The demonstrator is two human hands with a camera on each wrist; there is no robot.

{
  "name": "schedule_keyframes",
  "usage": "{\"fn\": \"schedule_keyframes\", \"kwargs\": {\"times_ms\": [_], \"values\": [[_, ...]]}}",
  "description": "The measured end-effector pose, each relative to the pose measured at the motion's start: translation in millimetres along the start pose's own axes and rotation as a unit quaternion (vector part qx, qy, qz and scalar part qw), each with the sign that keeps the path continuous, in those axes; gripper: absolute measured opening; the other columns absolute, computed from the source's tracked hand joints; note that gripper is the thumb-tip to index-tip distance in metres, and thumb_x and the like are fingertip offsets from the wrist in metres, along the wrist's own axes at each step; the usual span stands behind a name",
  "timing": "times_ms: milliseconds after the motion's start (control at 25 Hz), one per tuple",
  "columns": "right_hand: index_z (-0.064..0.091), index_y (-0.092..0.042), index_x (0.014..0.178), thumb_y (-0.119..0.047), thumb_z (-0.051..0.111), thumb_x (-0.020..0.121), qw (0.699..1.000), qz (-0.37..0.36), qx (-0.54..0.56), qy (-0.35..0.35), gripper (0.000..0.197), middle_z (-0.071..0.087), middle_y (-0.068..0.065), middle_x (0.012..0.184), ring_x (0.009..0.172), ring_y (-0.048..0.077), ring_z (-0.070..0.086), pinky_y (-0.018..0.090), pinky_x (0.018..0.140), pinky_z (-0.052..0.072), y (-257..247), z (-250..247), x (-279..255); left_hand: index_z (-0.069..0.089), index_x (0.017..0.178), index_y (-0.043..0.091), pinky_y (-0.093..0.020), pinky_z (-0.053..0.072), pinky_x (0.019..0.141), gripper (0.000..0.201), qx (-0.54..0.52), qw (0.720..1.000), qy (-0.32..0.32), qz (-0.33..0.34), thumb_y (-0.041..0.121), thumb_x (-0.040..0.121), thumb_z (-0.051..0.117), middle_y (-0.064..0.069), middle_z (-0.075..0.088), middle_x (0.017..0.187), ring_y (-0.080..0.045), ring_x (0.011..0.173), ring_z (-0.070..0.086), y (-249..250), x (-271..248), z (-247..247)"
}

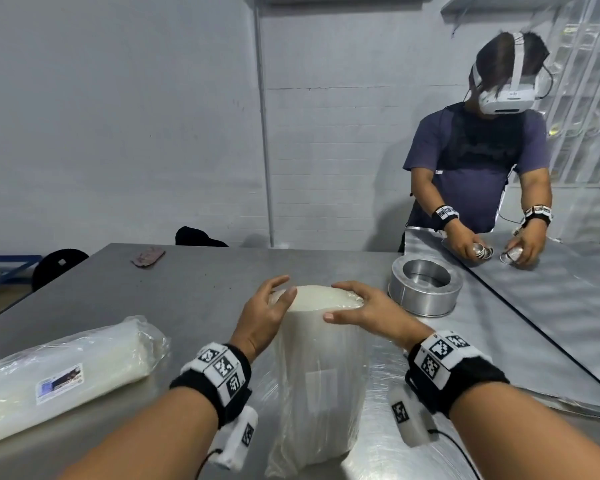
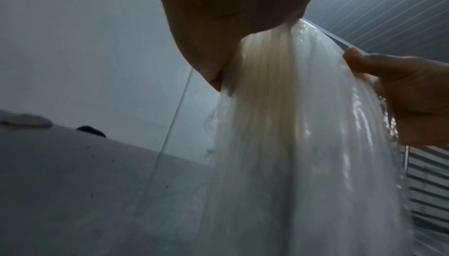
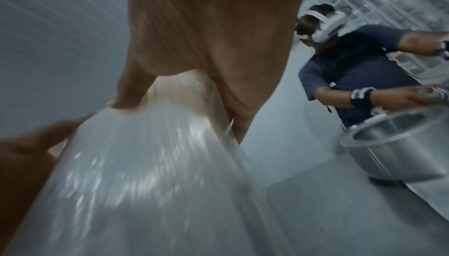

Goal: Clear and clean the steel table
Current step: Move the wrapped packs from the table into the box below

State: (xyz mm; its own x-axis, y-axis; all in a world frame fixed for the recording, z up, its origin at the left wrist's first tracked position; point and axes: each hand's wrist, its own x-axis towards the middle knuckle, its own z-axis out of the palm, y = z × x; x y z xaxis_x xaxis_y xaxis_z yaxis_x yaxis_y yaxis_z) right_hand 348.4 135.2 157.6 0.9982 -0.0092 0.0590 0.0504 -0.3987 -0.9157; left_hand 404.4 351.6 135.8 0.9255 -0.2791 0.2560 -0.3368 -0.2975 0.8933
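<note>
A tall bundle of whitish tubes in clear plastic wrap stands upright on the steel table in front of me. My left hand grips its top from the left, thumb on the near side and fingers curled over the far edge. From the right, my right hand grips the same top, fingers draped over it and thumb against the front. The left wrist view shows the bundle below my left palm, and the right wrist view shows the bundle below my right hand.
A second wrapped bundle lies on its side at the left. A round aluminium pan sits just right of my hands. A pink cloth lies at the far edge. Another person handles small metal cups at the adjoining table.
</note>
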Motion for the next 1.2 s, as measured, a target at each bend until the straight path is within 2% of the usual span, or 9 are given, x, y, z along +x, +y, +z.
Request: {"fn": "schedule_keyframes", "kwargs": {"times_ms": [120, 200, 320, 440, 560, 680, 840, 1000, 1200], "values": [[0.063, -0.022, 0.117, -0.039, 0.088, 0.063, 0.983, -0.018, 0.154, 0.099, 0.062, 0.072, -0.003, 0.108, 0.102, 0.013, 0.068, 0.027, 0.088, 0.054, 28.1, 21.6, -5.4, 0.046, 0.133, 0.034, -0.029, 0.049, 0.092, 0.073, -0.082, 0.995, 0.062, -0.009, 0.073, 0.072, 0.048, 0.015, 0.058, 0.115, -0.006, 0.105, 0.059, -14.6, -13.2, 18.8], [0.064, -0.022, 0.113, -0.043, 0.083, 0.068, 0.971, -0.013, 0.201, 0.13, 0.053, 0.073, -0.003, 0.105, 0.099, 0.015, 0.069, 0.039, 0.091, 0.055, 36.0, 38.8, -10.0, 0.044, 0.133, 0.035, -0.028, 0.052, 0.087, 0.077, -0.11, 0.99, 0.086, -0.018, 0.076, 0.068, 0.047, 0.012, 0.061, 0.111, -0.006, 0.101, 0.062, -19.8, -17.5, 30.4], [0.066, -0.019, 0.107, -0.035, 0.075, 0.079, 0.965, 0.004, 0.236, 0.115, 0.033, 0.074, 0.001, 0.103, 0.097, 0.019, 0.07, 0.046, 0.093, 0.053, 35.8, 47.5, -12.5, 0.047, 0.132, 0.03, -0.037, 0.053, 0.094, 0.083, -0.141, 0.985, 0.09, -0.043, 0.081, 0.065, 0.05, 0.004, 0.066, 0.114, -0.013, 0.104, 0.064, -31.6, -11.8, 37.0], [0.064, -0.019, 0.116, -0.043, 0.074, 0.08, 0.972, 0.017, 0.227, 0.058, 0.045, 0.073, 0.002, 0.108, 0.102, 0.019, 0.069, 0.047, 0.097, 0.05, 43.4, 40.3, -6.2, 0.05, 0.131, 0.033, -0.046, 0.047, 0.103, 0.083, -0.155, 0.984, 0.052, -0.065, 0.085, 0.066, 0.054, 0.004, 0.066, 0.121, -0.016, 0.112, 0.063, -44.7, -4.8, 33.5], [0.058, -0.026, 0.123, -0.046, 0.071, 0.081, 0.975, 0.001, 0.22, 0.041, 0.048, 0.07, -0.001, 0.116, 0.108, 0.017, 0.066, 0.046, 0.099, 0.049, 55.3, 43.7, -6.0, 0.047, 0.128, 0.04, -0.044, 0.05, 0.1, 0.067, -0.158, 0.985, 0.031, -0.059, 0.076, 0.072, 0.053, 0.006, 0.066, 0.119, -0.012, 0.109, 0.065, -53.5, -8.4, 36.0], [0.053, -0.033, 0.125, -0.05, 0.07, 0.08, 0.97, -0.02, 0.214, 0.111, 0.051, 0.069, -0.004, 0.116, 0.104, 0.012, 0.067, 0.043, 0.094, 0.053, 65.8, 58.3, -9.8, 0.043, 0.131, 0.039, -0.038, 0.054, 0.093, 0.063, -0.16, 0.986, 0.043, -0.034, 0.068, 0.075, 0.054, 0.006, 0.064, 0.12, -0.007, 0.105, 0.065, -60.6, -18.3, 47.5], [0.053, -0.044, 0.115, -0.061, 0.064, 0.078, 0.965, -0.051, 0.179, 0.183, 0.042, 0.069, -0.009, 0.109, 0.098, 0.007, 0.068, 0.035, 0.085, 0.057, 75.9, 75.5, -15.6, 0.044, 0.12, 0.043, -0.028, 0.053, 0.086, 0.048, -0.15, 0.984, 0.095, -0.008, 0.062, 0.077, 0.05, 0.011, 0.065, 0.11, -0.002, 0.098, 0.066, -65.2, -28.6, 61.0], [0.054, -0.044, 0.113, -0.057, 0.06, 0.083, 0.964, -0.061, 0.153, 0.209, 0.033, 0.07, -0.011, 0.103, 0.093, 0.0, 0.067, 0.028, 0.084, 0.056, 72.7, 79.2, -13.4, 0.045, 0.116, 0.045, -0.033, 0.055, 0.087, 0.042, -0.145, 0.982, 0.119, 0.004, 0.062, 0.078, 0.049, 0.015, 0.066, 0.104, -0.001, 0.095, 0.066, -65.2, -27.8, 65.9], [0.054, -0.045, 0.112, -0.057, 0.058, 0.084, 0.964, -0.073, 0.15, 0.209, 0.03, 0.07, -0.015, 0.1, 0.091, -0.004, 0.066, 0.015, 0.078, 0.053, 52.7, 68.8, -6.0, 0.047, 0.114, 0.045, -0.043, 0.055, 0.09, 0.037, -0.138, 0.982, 0.126, 0.016, 0.059, 0.08, 0.05, 0.012, 0.067, 0.104, -0.009, 0.097, 0.067, -50.5, -11.4, 62.9]]}}
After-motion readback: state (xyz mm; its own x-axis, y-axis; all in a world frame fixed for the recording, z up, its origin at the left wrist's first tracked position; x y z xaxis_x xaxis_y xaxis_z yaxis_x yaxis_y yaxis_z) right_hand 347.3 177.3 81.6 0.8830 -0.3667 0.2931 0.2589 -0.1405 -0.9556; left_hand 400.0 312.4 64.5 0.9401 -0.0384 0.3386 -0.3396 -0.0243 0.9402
